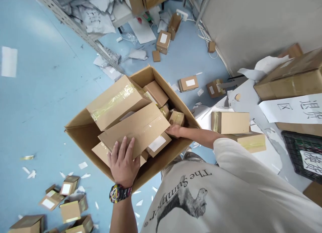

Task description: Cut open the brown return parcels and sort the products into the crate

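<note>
A large open carton point(83, 127) stands in front of me, packed with several smaller cardboard boxes. On top of them lies a long cardboard box point(141, 124), held at both ends. My left hand point(124, 164), with a watch on its wrist, has its fingers over the top face and its thumb by the near edge. My right hand point(175, 129) is closed at the other end, its fingertips hidden beneath. Beside that hand sits a small taped box point(176, 118). A taped box point(120, 100) lies on the far left of the load.
Small boxes point(70, 211) and paper scraps litter the blue floor at lower left. More boxes point(188, 83) lie beyond the carton. A metal shelf post point(83, 35) runs past its far side. At right are stacked boxes point(235, 122) and a black crate point(294, 149).
</note>
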Tool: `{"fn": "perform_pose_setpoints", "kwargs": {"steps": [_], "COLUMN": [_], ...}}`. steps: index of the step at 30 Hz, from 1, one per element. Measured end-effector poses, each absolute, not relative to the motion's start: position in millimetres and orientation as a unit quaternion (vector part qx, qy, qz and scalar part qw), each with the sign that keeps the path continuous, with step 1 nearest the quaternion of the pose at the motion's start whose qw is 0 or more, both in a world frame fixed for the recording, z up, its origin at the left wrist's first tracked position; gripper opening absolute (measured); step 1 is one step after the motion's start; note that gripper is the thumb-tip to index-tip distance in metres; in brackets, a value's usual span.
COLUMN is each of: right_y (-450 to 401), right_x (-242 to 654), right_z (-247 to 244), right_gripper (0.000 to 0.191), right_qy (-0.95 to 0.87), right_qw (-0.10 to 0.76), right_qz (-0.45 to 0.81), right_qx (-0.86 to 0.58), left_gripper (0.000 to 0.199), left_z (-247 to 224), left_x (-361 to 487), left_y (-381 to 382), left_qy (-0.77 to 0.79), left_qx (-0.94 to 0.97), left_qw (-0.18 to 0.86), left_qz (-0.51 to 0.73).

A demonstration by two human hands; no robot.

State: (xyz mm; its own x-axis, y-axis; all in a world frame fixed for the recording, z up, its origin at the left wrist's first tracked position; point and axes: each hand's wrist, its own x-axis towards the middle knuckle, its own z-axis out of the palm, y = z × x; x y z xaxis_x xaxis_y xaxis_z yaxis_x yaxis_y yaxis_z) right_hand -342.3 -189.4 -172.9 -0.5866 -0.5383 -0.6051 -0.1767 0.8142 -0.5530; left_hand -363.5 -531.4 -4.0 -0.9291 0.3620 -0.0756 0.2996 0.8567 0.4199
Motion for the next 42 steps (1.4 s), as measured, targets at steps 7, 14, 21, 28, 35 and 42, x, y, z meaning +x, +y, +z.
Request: {"fn": "perform_pose_setpoints", "kwargs": {"steps": [7,14,21,28,35,42], "right_y": [-162,-145,-122,-78,-45,-19], "right_x": [-301,-265,-208,-132,-67,13], "right_z": [-77,34,82,109,127,34], "right_gripper": [0.092,0.108,0.122,0.113,0.105,0.048], "right_qy": [0.883,0.932,0.926,0.953,0.971,0.947], "right_qw": [0.291,0.165,-0.009,-0.031,-0.03,-0.152], "right_qz": [-0.201,-0.269,-0.375,-0.289,-0.235,-0.28], "right_qx": [-0.308,-0.177,0.038,0.08,0.036,0.044], "left_gripper": [0.072,0.051,0.086,0.121,0.116,0.12], "left_z": [5,-8,-6,43,26,2], "left_x": [-377,-368,-361,-324,-219,-166], "left_y": [-511,-486,-421,-327,-231,-213], "left_qy": [0.956,0.946,0.896,0.767,0.761,0.83], "left_qx": [0.186,0.208,0.276,0.507,0.513,0.237], "left_qw": [0.072,0.072,0.062,0.159,0.104,0.128], "left_qz": [0.217,0.239,0.341,0.359,0.382,0.488]}}
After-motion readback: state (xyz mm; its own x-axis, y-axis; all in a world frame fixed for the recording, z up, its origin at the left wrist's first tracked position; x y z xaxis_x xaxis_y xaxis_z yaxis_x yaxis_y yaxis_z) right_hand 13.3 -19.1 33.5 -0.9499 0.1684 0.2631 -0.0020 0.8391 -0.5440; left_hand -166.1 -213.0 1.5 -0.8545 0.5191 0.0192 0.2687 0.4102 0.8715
